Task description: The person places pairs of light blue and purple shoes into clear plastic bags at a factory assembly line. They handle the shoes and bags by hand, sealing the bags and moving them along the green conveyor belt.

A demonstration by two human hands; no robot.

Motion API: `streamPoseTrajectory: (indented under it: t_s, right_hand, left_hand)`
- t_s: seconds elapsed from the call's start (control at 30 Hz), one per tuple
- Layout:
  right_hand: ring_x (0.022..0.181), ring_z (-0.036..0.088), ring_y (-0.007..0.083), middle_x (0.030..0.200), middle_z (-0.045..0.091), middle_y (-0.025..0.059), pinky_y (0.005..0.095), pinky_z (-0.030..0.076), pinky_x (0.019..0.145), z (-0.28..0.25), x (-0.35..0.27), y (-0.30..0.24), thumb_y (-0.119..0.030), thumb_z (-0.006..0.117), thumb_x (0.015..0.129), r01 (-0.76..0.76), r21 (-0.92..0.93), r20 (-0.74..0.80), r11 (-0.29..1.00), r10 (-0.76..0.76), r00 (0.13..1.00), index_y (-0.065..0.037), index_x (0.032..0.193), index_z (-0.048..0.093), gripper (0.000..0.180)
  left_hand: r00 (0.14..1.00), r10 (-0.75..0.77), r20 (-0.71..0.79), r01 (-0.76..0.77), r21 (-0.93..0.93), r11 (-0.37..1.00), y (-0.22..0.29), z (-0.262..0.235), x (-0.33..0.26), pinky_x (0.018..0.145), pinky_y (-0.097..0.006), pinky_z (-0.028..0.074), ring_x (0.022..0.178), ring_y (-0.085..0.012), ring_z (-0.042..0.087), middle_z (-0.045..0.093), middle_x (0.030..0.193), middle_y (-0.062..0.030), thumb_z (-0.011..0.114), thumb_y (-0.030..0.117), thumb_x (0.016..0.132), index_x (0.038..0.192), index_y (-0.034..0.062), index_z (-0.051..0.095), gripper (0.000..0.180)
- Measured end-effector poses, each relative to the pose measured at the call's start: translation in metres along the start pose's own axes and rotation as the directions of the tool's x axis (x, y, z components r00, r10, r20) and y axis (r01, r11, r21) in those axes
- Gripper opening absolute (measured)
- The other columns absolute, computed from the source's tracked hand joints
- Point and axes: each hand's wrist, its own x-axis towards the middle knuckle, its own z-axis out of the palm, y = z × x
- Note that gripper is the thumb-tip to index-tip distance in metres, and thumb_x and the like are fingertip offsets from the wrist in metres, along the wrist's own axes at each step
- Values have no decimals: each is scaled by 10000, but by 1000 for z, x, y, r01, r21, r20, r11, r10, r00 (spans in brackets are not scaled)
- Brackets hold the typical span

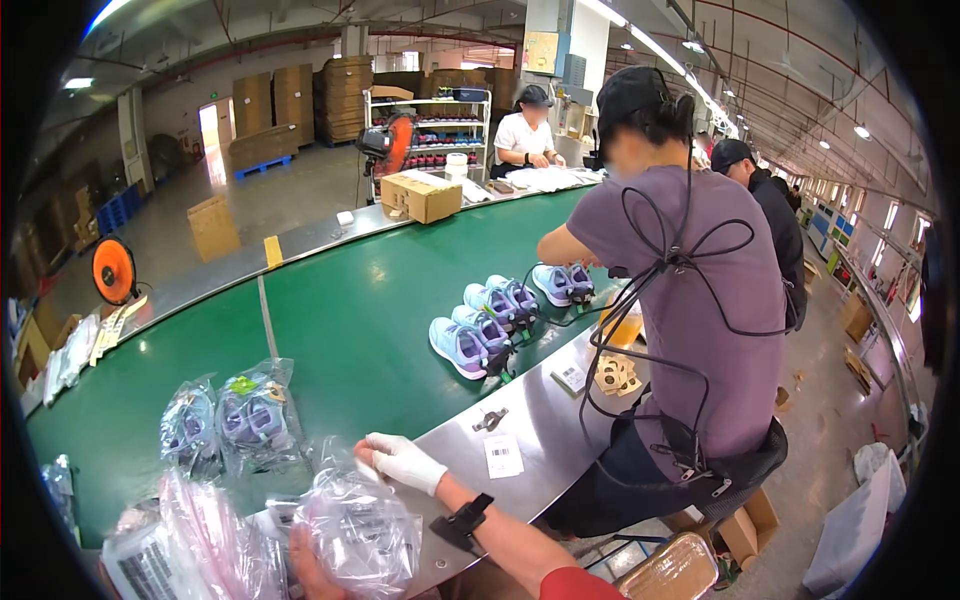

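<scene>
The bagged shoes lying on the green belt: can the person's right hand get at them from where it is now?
Probably yes. The gloved right hand rests on a clear bag at the belt's edge, and the bagged shoes lie just to its left, with only bare green belt in between.

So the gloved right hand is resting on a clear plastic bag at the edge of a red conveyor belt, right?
Not quite: the conveyor belt is green, not red. The rest holds in the head view: the gloved right hand rests on a clear plastic bag at the belt's edge.
</scene>
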Motion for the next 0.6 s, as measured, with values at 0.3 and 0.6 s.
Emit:
streamPoseTrajectory:
  t_s: [0.3,0.6]
  right_hand:
    - [916,585,310,923,629,152,416,450,794,-152,33,-57,-461,610,747,-141,-890,-281,434,-278,918,-151,839,677,330]
    - [1051,526,325,1011,598,178,429,349,937,-216,53,17,-562,663,652,-233,-972,-232,-29,-44,972,-172,949,680,491]
  left_hand:
    - [921,-391,-8,159,-905,395,99,-26,67,741,-225,447,860,-87,544,582,953,-26,533,130,936,1049,47,551,142]
    - [848,-529,-25,200,-909,365,109,-1,91,608,-181,384,705,-22,488,542,784,44,549,103,921,894,74,552,40]
